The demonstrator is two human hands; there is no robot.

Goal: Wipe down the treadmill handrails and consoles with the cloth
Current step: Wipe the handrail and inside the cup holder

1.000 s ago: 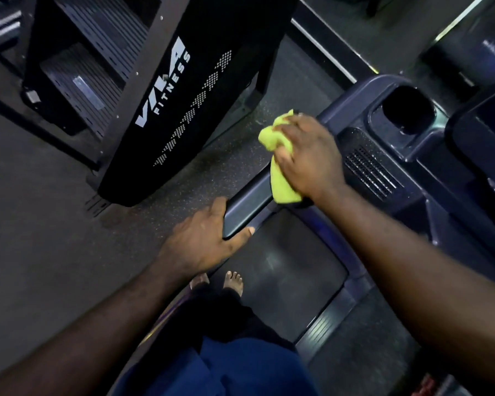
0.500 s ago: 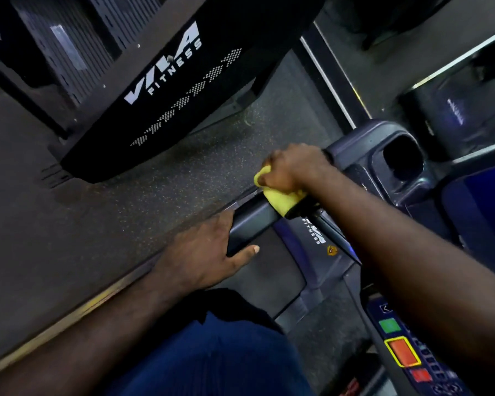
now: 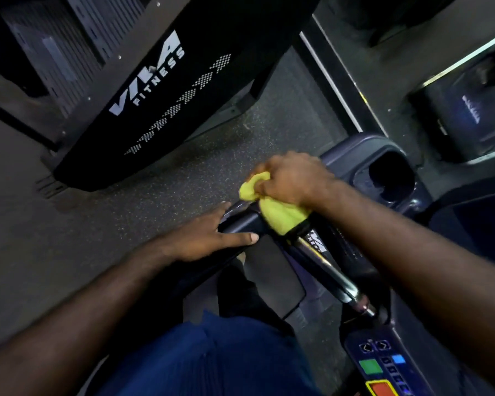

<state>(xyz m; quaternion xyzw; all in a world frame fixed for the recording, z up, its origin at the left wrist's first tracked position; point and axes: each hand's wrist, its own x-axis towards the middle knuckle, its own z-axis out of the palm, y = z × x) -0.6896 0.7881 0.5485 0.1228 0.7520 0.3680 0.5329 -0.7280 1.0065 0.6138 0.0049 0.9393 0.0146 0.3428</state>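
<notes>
My right hand (image 3: 292,178) grips a bunched yellow-green cloth (image 3: 280,215) and presses it onto the treadmill's dark left handrail (image 3: 240,221), close to where the rail joins the console. My left hand (image 3: 209,238) holds the free end of the same rail, thumb along its inner side and fingers over the top. A chrome grip bar (image 3: 329,270) with a white logo runs from under the cloth toward the console's button panel (image 3: 383,370), which shows green, blue and red keys. The cloth's lower fold drapes over the rail.
A cup holder (image 3: 389,178) sits in the console beyond my right hand. A black "VIVA FITNESS" machine panel (image 3: 166,90) stands on the speckled floor (image 3: 183,178) to the left. The treadmill belt (image 3: 272,281) and my blue-clad leg (image 3: 212,358) lie below the rail.
My right hand with the cloth has slid along the handrail toward the console junction and closed tighter round the rail. My left hand has stayed on the rail end. The view has tilted down.
</notes>
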